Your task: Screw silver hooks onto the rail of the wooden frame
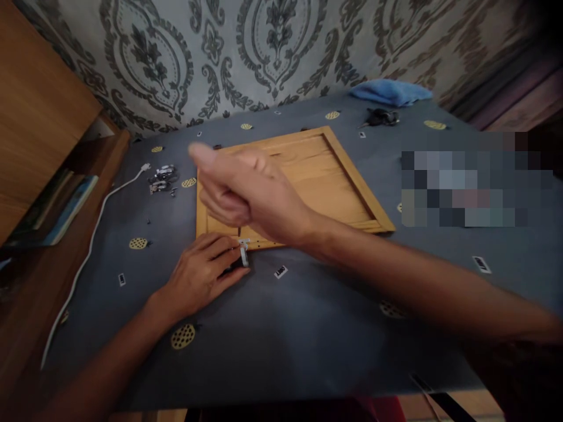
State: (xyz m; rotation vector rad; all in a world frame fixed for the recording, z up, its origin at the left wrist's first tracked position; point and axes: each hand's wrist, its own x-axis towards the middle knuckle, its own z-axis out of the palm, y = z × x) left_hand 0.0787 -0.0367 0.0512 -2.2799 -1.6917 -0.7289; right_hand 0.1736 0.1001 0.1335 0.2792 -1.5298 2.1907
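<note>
A wooden panel door [334, 176] lies flat on the grey tablecloth [285, 328]. My left hand [202, 275] rests on the cloth at the panel's near edge, fingers pressed on a small white metal bracket [244, 249] against that edge. My right hand [246, 193] hovers above the panel's left part, fingers curled in, thumb sticking out to the left; a thin shaft, perhaps a tool, drops from it toward the bracket.
A pile of metal hinges and screws [162, 177] lies left of the panel, beside a white cable [94, 234]. A blue cloth [389, 92] and a dark object [380, 117] sit at the far edge. Wooden shelves [44, 176] stand on the left.
</note>
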